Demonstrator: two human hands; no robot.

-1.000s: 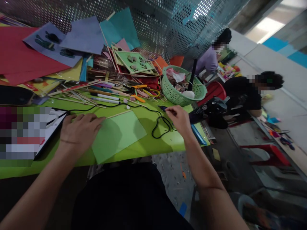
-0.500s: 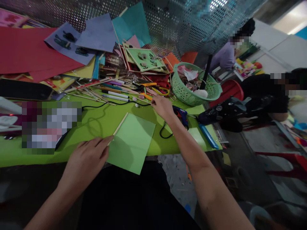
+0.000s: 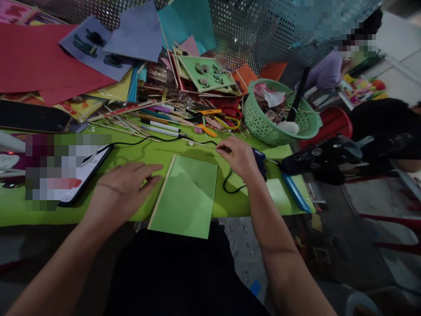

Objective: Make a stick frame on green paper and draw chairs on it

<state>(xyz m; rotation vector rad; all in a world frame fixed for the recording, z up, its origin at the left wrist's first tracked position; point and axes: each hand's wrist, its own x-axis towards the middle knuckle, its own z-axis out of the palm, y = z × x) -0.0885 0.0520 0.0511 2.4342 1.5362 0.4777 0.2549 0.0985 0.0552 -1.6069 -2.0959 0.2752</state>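
Observation:
A light green sheet of card (image 3: 186, 197) lies at the table's front edge, its near end jutting over my lap. Along its left side runs a thin wooden stick (image 3: 162, 191). My left hand (image 3: 123, 188) hovers just left of that stick, fingers stretched and apart, holding nothing. Beyond the card's far right corner, my right hand (image 3: 238, 156) pinches one end of another thin wooden stick (image 3: 204, 145), which points left. A dark blue glue gun (image 3: 259, 161) sits partly hidden behind my right hand, its black cord looping beside the wrist.
At the back right stands a green plastic basket (image 3: 268, 125) of scraps. Loose sticks, pens and orange-handled scissors (image 3: 210, 112) crowd the middle back. A phone (image 3: 88, 175) is at left, a blue tool (image 3: 296, 193) at right. People sit beyond the right side.
My left hand has let go of the card's edge stick and drawn left, fingers opening. The card has turned straighter. My right hand holds its stick slightly nearer and further right.

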